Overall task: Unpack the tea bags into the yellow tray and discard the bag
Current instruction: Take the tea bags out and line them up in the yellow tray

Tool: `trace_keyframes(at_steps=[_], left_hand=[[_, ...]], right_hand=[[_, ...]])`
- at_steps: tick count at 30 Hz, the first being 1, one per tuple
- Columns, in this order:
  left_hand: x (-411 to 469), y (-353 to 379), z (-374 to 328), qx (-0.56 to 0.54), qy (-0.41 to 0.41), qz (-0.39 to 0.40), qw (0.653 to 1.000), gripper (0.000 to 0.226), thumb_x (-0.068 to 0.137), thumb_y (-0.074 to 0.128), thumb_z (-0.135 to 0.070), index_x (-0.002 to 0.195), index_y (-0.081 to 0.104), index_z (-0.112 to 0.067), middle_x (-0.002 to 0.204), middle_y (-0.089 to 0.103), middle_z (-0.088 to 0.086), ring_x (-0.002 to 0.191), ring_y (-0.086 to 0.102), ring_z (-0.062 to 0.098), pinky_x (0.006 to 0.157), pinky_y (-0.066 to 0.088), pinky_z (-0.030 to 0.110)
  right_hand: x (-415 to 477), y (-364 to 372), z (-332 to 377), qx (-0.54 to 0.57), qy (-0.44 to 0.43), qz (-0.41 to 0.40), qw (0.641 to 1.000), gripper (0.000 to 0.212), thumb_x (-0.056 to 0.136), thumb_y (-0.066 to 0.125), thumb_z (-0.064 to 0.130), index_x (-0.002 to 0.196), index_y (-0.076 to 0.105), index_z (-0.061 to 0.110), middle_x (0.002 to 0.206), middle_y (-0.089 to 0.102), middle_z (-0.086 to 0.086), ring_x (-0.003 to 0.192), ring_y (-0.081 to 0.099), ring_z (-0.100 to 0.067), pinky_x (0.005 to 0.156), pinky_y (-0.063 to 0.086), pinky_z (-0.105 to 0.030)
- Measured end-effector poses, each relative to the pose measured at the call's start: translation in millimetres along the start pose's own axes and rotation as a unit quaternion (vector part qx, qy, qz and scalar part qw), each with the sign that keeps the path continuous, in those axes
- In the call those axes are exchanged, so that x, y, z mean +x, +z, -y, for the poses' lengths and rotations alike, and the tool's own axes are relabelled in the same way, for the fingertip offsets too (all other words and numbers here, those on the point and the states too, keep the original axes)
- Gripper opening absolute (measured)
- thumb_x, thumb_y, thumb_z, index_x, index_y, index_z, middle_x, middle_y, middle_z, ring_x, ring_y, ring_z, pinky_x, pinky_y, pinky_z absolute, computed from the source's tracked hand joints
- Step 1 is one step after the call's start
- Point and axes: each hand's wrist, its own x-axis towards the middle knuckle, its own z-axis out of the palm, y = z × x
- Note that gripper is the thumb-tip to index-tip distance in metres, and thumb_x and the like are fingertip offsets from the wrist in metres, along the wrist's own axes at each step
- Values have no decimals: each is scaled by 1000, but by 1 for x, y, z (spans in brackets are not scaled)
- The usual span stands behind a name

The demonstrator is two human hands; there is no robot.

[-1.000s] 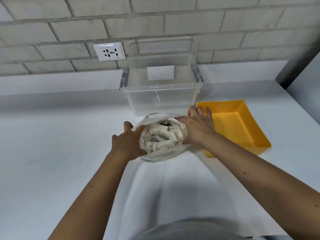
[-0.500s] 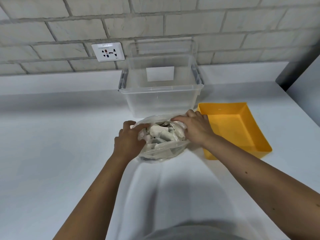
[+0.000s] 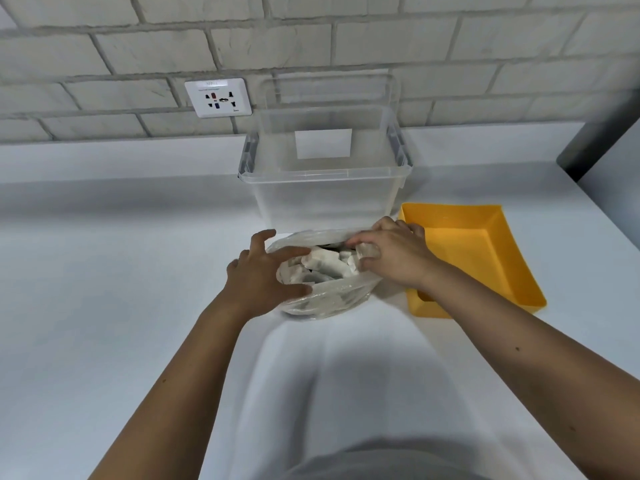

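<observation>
**Both hands at the mouth of the bag**

The clear plastic bag [image 3: 325, 303] sits on the white counter [image 3: 121, 289], just beside the yellow tray [image 3: 485, 244] and in front of a clear bin [image 3: 325, 199]. The tea bags [image 3: 325, 265] lie heaped inside it. The left hand [image 3: 259, 275] is splayed, thumb and forefinger resting on the left rim. The right hand [image 3: 394, 254] curls its fingers round the right rim.
</observation>
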Motion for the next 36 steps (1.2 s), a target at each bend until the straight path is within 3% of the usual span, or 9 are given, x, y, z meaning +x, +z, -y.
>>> trace_keyframes(at_steps=[6, 11, 15, 19, 23, 28, 30, 33, 36], left_hand=[[-2, 12, 5, 119, -18, 9, 993, 98, 64, 77, -68, 147, 31, -47, 161, 7, -2, 142, 27, 30, 116, 18, 59], [-11, 16, 6, -207, 7, -143, 968, 24, 80, 79, -40, 99, 67, -48, 119, 60, -9, 105, 61, 14, 88, 49, 31], [-17, 30, 4, -45, -20, -86, 995, 52, 77, 76, -49, 127, 58, -47, 139, 45, -8, 120, 52, 18, 86, 46, 34], [-20, 27, 13, 120, -19, -68, 990, 74, 76, 72, -61, 143, 43, -47, 157, 29, -3, 129, 44, 30, 102, 40, 43], [-24, 24, 7, 84, 11, -75, 994, 68, 77, 76, -52, 140, 49, -46, 158, 30, 1, 134, 40, 31, 109, 32, 45], [-28, 29, -12, 1, 125, -301, 945, 29, 81, 78, -22, 109, 74, -26, 135, 57, 3, 129, 44, 24, 95, 43, 38], [-25, 28, -18, -26, 135, -292, 946, 20, 81, 76, -14, 98, 76, -25, 109, 66, -4, 103, 57, 16, 74, 45, 29], [-15, 40, -19, 81, 156, -230, 957, 15, 72, 81, -17, 83, 77, -27, 78, 73, -6, 71, 66, 21, 70, 37, 30], [-12, 44, -24, 190, 93, -170, 962, 12, 85, 67, -37, 87, 75, -28, 84, 73, -5, 81, 65, 21, 76, 22, 34]], right_hand=[[-11, 7, 1, -99, -1, 37, 994, 109, 53, 75, 73, 146, 34, 33, 141, 36, 0, 135, 29, -24, 113, 20, -47], [-13, 13, -3, 195, 11, -36, 980, 50, 82, 73, 40, 128, 55, 35, 123, 58, -4, 118, 53, -21, 93, 45, -34], [-14, 23, 4, 27, 15, -12, 999, 77, 73, 78, 45, 139, 42, 32, 132, 52, -3, 121, 50, -25, 96, 42, -38], [-17, 22, -3, -88, 20, -13, 996, 90, 69, 79, 50, 144, 34, 28, 138, 45, -1, 127, 41, -25, 99, 36, -37], [-26, 22, 1, -86, -3, -43, 995, 86, 71, 78, 46, 145, 34, 37, 138, 42, 0, 131, 34, -23, 103, 27, -35], [-40, 32, 7, 16, -61, -227, 972, 56, 68, 82, 30, 121, 65, 34, 134, 51, -4, 133, 33, -25, 103, 22, -36], [-42, 35, 13, 34, -77, -283, 955, 42, 71, 82, 24, 111, 70, 29, 123, 56, -3, 121, 39, -22, 95, 26, -32], [-43, 37, 21, 74, -91, -277, 954, 28, 76, 78, 20, 103, 73, 26, 108, 58, 0, 106, 45, -20, 84, 31, -30], [-42, 38, 23, 105, -95, -201, 969, 22, 81, 74, 16, 102, 74, 24, 100, 60, 1, 100, 53, -20, 85, 39, -32]])
